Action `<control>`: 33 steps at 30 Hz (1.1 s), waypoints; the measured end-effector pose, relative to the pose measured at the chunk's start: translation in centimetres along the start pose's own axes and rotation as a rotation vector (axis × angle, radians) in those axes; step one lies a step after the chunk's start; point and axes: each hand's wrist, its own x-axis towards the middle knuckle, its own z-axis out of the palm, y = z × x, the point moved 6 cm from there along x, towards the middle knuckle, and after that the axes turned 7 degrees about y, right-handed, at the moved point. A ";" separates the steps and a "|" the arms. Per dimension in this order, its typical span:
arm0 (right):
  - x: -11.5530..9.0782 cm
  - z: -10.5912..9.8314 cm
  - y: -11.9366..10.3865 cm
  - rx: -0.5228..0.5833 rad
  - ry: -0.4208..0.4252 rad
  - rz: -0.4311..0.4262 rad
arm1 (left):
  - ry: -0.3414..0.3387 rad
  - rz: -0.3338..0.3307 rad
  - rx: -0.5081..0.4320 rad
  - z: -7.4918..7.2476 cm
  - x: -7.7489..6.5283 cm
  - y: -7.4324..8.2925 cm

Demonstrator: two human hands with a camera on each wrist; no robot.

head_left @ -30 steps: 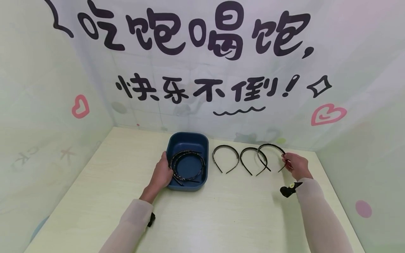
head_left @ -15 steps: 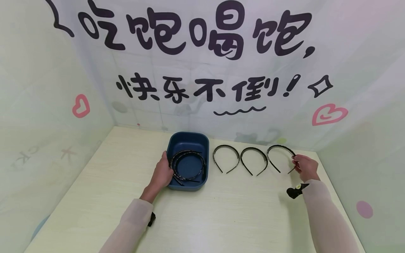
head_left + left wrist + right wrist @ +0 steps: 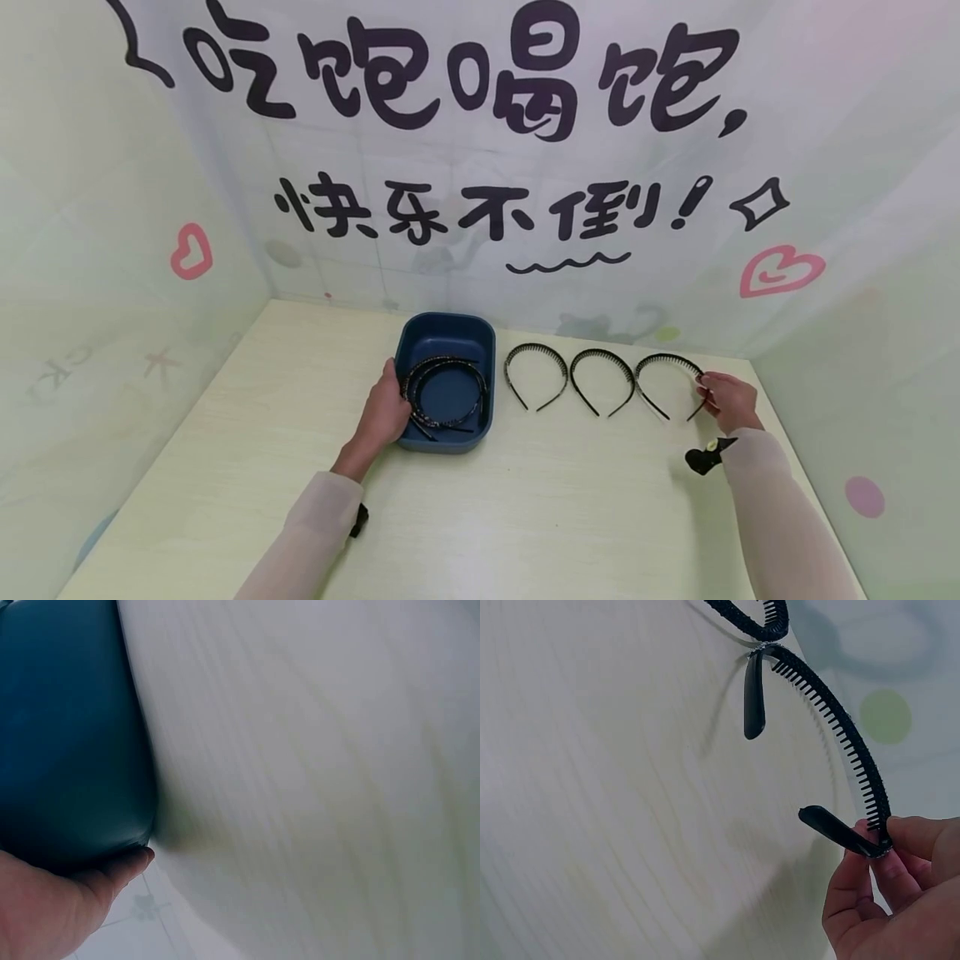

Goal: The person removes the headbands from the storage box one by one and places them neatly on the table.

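Observation:
In the head view, my left hand holds the left wall of a dark blue plastic box. In the left wrist view, straight fingers lie along the outside of the box. Several black, patterned headbands lie looped together in the box. My right hand pinches one arm of a black toothed headband at the right end of a row. Two more headbands lie to its left: one in the middle and one beside the box.
A pale wood-grain table holds everything. A printed white backdrop with black lettering rises behind it, and light side walls flank it. My right hand is near the table's right edge.
My right hand has moved its headband right, off the middle one it overlapped, then slightly nearer me, into line with the others. My left hand and the box stay still.

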 end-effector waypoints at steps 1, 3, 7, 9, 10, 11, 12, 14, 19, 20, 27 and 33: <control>0.0 0.1 0.0 -0.002 -0.001 0.001 | 0.000 0.000 0.001 0.0 0.0 0.0; 0.0 0.1 0.1 -0.007 0.000 0.005 | -0.002 0.000 0.002 0.0 0.0 0.0; 0.2 0.2 0.2 -0.018 0.024 0.019 | -0.005 0.001 0.000 0.0 -0.1 0.0; 0.4 0.3 0.2 -0.024 0.032 0.027 | -0.006 0.000 -0.004 0.0 -0.1 0.0; 0.5 0.3 0.2 -0.027 0.034 0.031 | -0.005 -0.001 -0.004 -0.1 -0.1 0.0; 0.6 0.3 0.3 -0.032 0.038 0.034 | -0.005 0.000 -0.006 -0.1 -0.1 0.0; 0.7 0.3 0.3 -0.036 0.038 0.034 | -0.005 0.000 -0.007 -0.1 -0.1 0.0; 0.7 0.4 0.3 -0.048 0.035 0.030 | -0.006 0.001 -0.007 -0.1 -0.1 0.1; 0.6 0.3 0.1 -0.083 0.027 0.012 | -0.005 0.002 -0.008 -0.1 -0.1 0.1; 0.6 0.3 0.1 -0.088 0.026 0.009 | -0.005 0.002 -0.008 -0.1 -0.1 0.2; 0.3 0.4 0.0 -0.086 0.016 -0.002 | 0.003 0.003 -0.004 -0.1 -0.1 0.1; 0.1 0.4 -0.1 -0.103 0.042 -0.013 | 0.005 0.003 0.007 0.0 0.0 0.0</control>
